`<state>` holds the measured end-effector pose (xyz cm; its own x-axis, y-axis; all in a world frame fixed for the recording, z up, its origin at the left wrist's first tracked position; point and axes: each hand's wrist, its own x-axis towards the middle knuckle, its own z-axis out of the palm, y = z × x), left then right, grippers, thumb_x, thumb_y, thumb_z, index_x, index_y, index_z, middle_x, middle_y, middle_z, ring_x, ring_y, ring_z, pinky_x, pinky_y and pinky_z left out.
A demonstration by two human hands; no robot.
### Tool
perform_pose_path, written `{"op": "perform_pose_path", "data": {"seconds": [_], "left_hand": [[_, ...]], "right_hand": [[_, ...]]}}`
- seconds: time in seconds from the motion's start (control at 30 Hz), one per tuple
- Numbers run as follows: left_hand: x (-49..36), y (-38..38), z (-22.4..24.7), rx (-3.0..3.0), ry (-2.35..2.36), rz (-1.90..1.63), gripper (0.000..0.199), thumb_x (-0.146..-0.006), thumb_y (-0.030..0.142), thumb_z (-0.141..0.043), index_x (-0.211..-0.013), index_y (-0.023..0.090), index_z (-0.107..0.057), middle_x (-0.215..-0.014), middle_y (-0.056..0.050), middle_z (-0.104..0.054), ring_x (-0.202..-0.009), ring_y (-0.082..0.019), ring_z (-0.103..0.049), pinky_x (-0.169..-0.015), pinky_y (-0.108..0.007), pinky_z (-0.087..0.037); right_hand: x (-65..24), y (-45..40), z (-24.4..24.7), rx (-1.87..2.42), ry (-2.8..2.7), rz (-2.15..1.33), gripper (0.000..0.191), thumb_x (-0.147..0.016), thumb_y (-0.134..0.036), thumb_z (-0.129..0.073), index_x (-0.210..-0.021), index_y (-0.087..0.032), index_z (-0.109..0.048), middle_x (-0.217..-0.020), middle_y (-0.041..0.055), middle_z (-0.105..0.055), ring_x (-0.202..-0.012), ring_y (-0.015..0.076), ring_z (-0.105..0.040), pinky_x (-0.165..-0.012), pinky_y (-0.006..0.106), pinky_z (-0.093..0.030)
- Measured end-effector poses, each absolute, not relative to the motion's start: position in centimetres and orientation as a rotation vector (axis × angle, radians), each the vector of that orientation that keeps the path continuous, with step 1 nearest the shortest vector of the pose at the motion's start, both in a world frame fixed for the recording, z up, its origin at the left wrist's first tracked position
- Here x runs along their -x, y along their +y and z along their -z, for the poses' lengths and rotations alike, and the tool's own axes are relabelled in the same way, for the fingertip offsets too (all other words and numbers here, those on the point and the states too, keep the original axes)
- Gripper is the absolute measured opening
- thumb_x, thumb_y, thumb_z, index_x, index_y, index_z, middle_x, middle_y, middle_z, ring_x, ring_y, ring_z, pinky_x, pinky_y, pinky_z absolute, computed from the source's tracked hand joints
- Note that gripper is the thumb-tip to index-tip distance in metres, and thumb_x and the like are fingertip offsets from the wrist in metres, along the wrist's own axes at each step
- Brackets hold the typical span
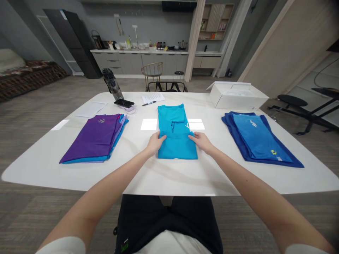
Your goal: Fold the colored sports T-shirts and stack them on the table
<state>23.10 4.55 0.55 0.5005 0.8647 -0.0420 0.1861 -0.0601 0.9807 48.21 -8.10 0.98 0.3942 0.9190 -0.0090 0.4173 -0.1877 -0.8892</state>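
At the frame's centre, the turquoise folded garment [178, 149] is smooth, matt cloth. The white round-cornered tabletop [137, 178] is glossy, mirroring bright patches. Left of centre, the purple folded garment [90, 140] is smooth cloth; upper right, the white rectangular box [238, 99] looks like matt cardboard; upper left, the tall dark bottle [114, 88] resembles see-through plastic.

This looks like an open-plan living space in a home, shown by a tall dark refrigerator [74, 44], grey base cabinets [131, 65] under a kitchen worktop [102, 51] set with small bottles [161, 45] and a pot [182, 44], hanging utensils [118, 25], and a patterned cover [29, 77] over low seating [10, 58].
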Motion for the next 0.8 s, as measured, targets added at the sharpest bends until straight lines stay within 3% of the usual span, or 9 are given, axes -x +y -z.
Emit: {"op": "perform_pose_path", "data": {"seconds": [0.13, 0.33, 0.6, 0.7, 0.8], "left_hand": [[-25.4, 8.0, -1.1, -1.403, 0.833, -0.866, 0.037, -0.083, 0.04, -0.068, -0.113, 0.019, -0.069, -0.12, -0.009, -0.073, -0.11, -0.027, -0.068, -0.1, -0.042, -0.053], [-28.3, 12.3, -0.6, -1.02, 0.93, -0.598, 0.034, -0.08, 0.024, -0.07, -0.113, 0.013, -0.068, -0.118, -0.015, -0.074, -0.104, -0.029, -0.072, -0.102, -0.049, -0.054], [-30.9, 17.3, -6.8, -1.029, 0.55, -0.625, 0.04, -0.084, 0.033, -0.073, -0.12, 0.016, -0.069, -0.12, -0.012, -0.073, -0.114, -0.03, -0.069, -0.108, -0.05, -0.052], [-33.6, 21.9, -7.4, -1.041, 0.535, -0.652, 0.04, -0.084, 0.033, -0.071, -0.12, 0.015, -0.068, -0.113, -0.011, -0.075, -0.111, -0.028, -0.07, -0.107, -0.049, -0.052], [-35.9, 26.1, -4.9, -1.042, 0.75, -0.627, 0.033, -0.082, 0.028, -0.071, -0.112, 0.014, -0.069, -0.096, -0.01, -0.076, -0.096, -0.026, -0.073, -0.097, -0.048, -0.057]], "right_hand": [[-49.8, -4.6, -1.5, 1.598, -1.088, -0.635, 0.046, -0.081, -0.064, -0.066, -0.092, -0.019, -0.066, -0.076, 0.003, -0.068, -0.068, 0.0181, -0.059, -0.062, 0.028, -0.046], [-51.8, 0.4, 0.4, 1.828, -1.055, -0.677, 0.038, -0.074, -0.057, -0.073, -0.074, -0.021, -0.062, -0.062, 0.0022, -0.062, -0.062, 0.019, -0.056, -0.055, 0.028, -0.042], [-54.1, 5.4, -4.6, 1.488, -1.008, -0.688, 0.044, -0.077, -0.06, -0.071, -0.09, -0.018, -0.065, -0.073, 0.0012, -0.065, -0.062, 0.014, -0.053, -0.055, 0.025, -0.041], [-56.0, 10.6, -5.9, 1.483, -0.98, -0.58, 0.039, -0.082, -0.055, -0.068, -0.094, -0.018, -0.066, -0.076, 0.0019, -0.066, -0.065, 0.0151, -0.056, -0.059, 0.025, -0.044], [-57.8, 15.4, -4.1, 1.751, -0.962, -0.459, 0.033, -0.087, -0.048, -0.065, -0.096, -0.017, -0.069, -0.079, 0.0035, -0.068, -0.072, 0.018, -0.06, -0.064, 0.027, -0.046]]}}
